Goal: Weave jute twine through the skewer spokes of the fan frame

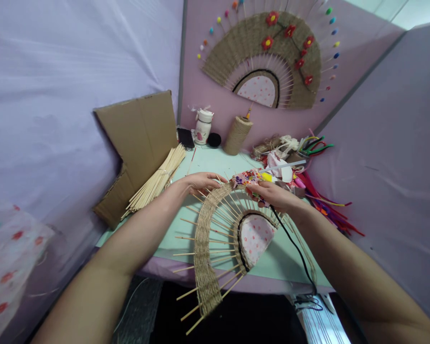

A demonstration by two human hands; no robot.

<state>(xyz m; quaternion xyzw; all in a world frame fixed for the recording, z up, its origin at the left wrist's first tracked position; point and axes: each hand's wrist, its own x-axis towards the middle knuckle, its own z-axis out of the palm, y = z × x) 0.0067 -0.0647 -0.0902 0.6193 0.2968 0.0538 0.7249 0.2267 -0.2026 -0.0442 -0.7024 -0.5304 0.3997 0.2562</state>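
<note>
A half-made fan (pixel 215 239) of wooden sticks woven with jute twine lies in front of me, with a pink dotted half-circle (pixel 257 236) at its centre. My left hand (pixel 198 182) rests on the fan's far woven rim, fingers curled over the sticks. My right hand (pixel 270 195) is closed on a hot glue gun (pixel 251 179) with a patterned body. The glue gun's nozzle points left at the woven rim near my left fingers. Its black cord (pixel 294 246) runs back along my right forearm and off the table edge.
A finished fan with red flowers (pixel 268 57) hangs on the back wall. A bundle of sticks (pixel 157 181) and cardboard (pixel 139 138) lie at the left. A jute spool (pixel 237 135), a white jar (pixel 203 126) and coloured pipe cleaners (pixel 322 200) stand along the back and right.
</note>
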